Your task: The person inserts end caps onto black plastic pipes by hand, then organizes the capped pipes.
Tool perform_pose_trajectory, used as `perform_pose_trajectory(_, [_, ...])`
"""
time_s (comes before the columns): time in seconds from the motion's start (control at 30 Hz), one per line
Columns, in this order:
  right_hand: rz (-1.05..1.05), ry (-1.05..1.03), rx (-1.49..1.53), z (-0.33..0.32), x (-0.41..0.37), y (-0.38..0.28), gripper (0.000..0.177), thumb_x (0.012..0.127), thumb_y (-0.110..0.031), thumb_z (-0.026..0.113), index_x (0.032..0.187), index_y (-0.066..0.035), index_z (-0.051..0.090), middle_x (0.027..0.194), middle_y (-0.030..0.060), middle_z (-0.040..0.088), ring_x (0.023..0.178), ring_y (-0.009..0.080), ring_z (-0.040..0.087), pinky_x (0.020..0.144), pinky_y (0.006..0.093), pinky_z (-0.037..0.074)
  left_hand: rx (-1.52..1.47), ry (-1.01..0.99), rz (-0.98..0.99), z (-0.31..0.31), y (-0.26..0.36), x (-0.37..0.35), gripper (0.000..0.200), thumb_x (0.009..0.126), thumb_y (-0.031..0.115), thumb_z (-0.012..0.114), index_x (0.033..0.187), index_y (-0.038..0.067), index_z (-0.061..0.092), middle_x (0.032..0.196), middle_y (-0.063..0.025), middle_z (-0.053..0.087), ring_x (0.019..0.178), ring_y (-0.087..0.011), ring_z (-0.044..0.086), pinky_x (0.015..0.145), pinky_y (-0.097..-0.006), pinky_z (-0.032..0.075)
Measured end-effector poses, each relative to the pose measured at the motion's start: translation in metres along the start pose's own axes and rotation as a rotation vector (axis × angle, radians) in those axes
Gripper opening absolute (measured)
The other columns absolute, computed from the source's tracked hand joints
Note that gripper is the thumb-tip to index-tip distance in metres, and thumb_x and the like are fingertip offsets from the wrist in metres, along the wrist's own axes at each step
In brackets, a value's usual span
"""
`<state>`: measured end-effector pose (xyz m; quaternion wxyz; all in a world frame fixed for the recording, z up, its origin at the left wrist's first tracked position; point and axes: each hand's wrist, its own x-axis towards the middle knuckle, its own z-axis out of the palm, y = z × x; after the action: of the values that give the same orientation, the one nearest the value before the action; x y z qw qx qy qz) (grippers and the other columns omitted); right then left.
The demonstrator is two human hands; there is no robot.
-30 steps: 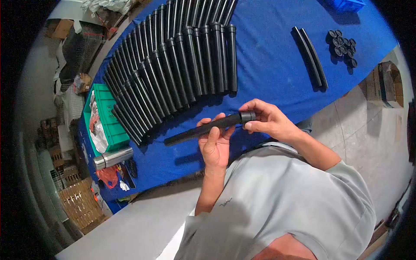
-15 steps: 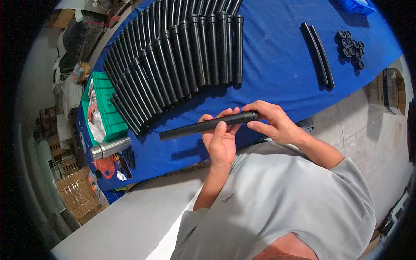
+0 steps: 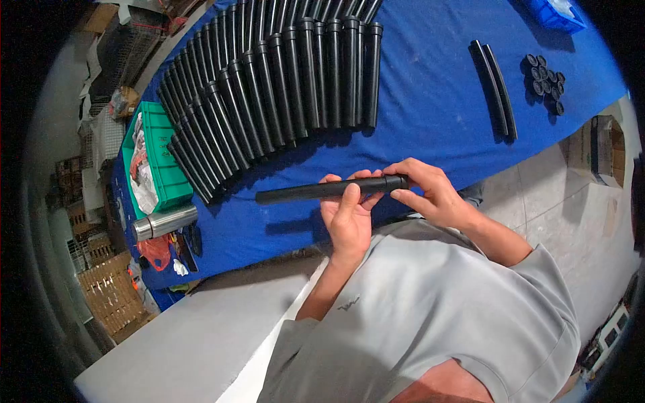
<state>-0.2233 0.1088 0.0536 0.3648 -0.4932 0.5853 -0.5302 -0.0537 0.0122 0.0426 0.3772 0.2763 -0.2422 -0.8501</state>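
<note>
A black tube (image 3: 295, 194) lies almost level across both hands, close over the front of the blue cloth. My left hand (image 3: 349, 225) is closed around its middle, palm up, with the thumb along the top and fingertips showing behind. At the tube's right end sits a wider black cap (image 3: 395, 183), pinched between the thumb and fingers of my right hand (image 3: 433, 191). Beyond the hands, many similar capped black tubes (image 3: 289, 87) lie side by side in overlapping rows. Two more black tubes (image 3: 497, 91) rest to the right, near a cluster of loose black caps (image 3: 545, 79).
A green crate (image 3: 171, 164) with crumpled material stands at the left edge, a steel flask (image 3: 166, 223) in front of it. Below the flask lie a red plastic bag (image 3: 154, 252) and small tools. A blue bin (image 3: 552, 15) is at the far right of the blue cloth (image 3: 430, 87).
The tube has turned slightly towards level, and both hands appear a little further right in view. The grip on tube and cap stays the same. The whole view has shifted slightly.
</note>
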Motion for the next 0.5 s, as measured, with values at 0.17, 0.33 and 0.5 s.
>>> perform_pose_trajectory(0.17, [0.003, 0.029, -0.001, 0.002, -0.002, 0.000, 0.034, 0.093, -0.012, 0.068, 0.123, 0.001, 0.061, 0.108, 0.0160, 0.066, 0.095, 0.0283, 0.066, 0.083, 0.0378, 0.053, 0.043, -0.016, 0.051, 0.002, -0.005, 0.005, 0.029, 0.098, 0.003, 0.061, 0.121, 0.014, 0.047, 0.117, -0.0218, 0.066, 0.111, -0.0372, 0.067, 0.092, -0.0492, 0.061])
perform_pose_trajectory(0.33, [-0.076, -0.010, 0.025, 0.000, 0.001, 0.013, 0.035, 0.093, -0.013, 0.068, 0.124, 0.001, 0.061, 0.108, 0.0134, 0.065, 0.096, 0.0245, 0.064, 0.079, 0.0343, 0.051, -0.027, 0.023, -0.041, -0.002, -0.004, 0.001, 0.029, 0.098, 0.005, 0.062, 0.121, 0.013, 0.046, 0.116, -0.0222, 0.066, 0.112, -0.0369, 0.067, 0.092, -0.0490, 0.061])
perform_pose_trajectory(0.5, [-0.014, 0.006, 0.012, 0.003, -0.005, 0.004, 0.035, 0.093, -0.011, 0.067, 0.124, 0.002, 0.060, 0.112, 0.0166, 0.065, 0.102, 0.0292, 0.065, 0.086, 0.0386, 0.052, -0.011, -0.013, 0.011, -0.001, -0.002, 0.005, 0.030, 0.098, 0.004, 0.062, 0.121, 0.014, 0.046, 0.116, -0.0218, 0.067, 0.112, -0.0358, 0.067, 0.093, -0.0485, 0.060])
